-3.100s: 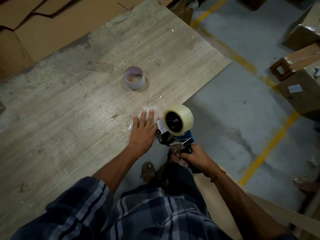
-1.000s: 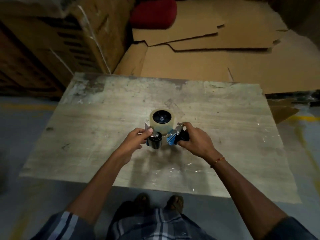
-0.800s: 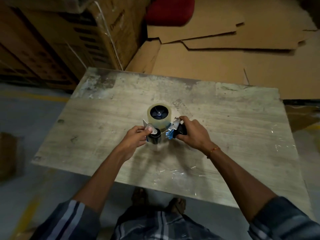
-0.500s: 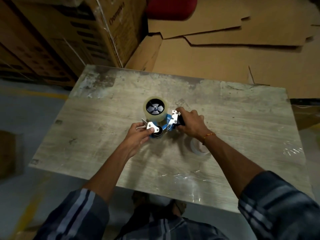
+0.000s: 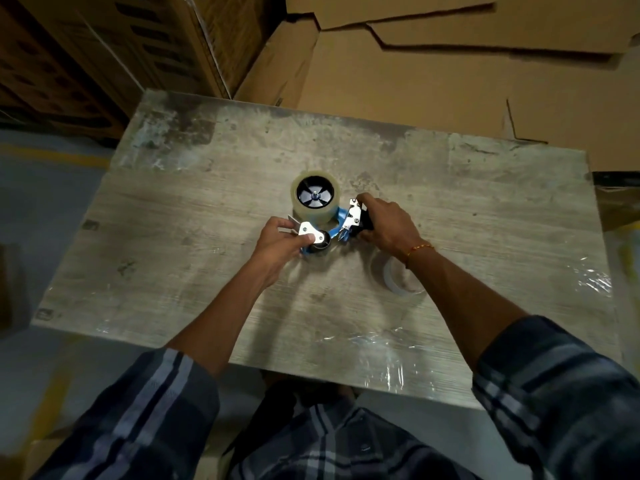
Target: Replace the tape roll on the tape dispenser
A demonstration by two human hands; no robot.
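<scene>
A blue tape dispenser (image 5: 337, 220) lies on its side in the middle of the worn wooden table (image 5: 173, 258). A full clear tape roll (image 5: 314, 202) sits on its black hub, hub face up. My left hand (image 5: 282, 244) pinches the front end at the metal plate and black roller. My right hand (image 5: 388, 226) is closed around the black handle. An almost spent tape roll (image 5: 398, 277), a thin pale ring, lies flat on the table under my right wrist, partly hidden by it.
Flattened cardboard sheets (image 5: 450, 74) lie beyond the table's far edge. Stacked cartons (image 5: 114, 46) stand at the far left. Scraps of clear film (image 5: 594, 278) stick to the table's right and near edges. Grey floor with a yellow line (image 5: 52, 157) lies to the left.
The dispenser with its full roll came from the table's edge to the middle and was laid on its side. My left hand moved onto its front end. The view has shifted closer.
</scene>
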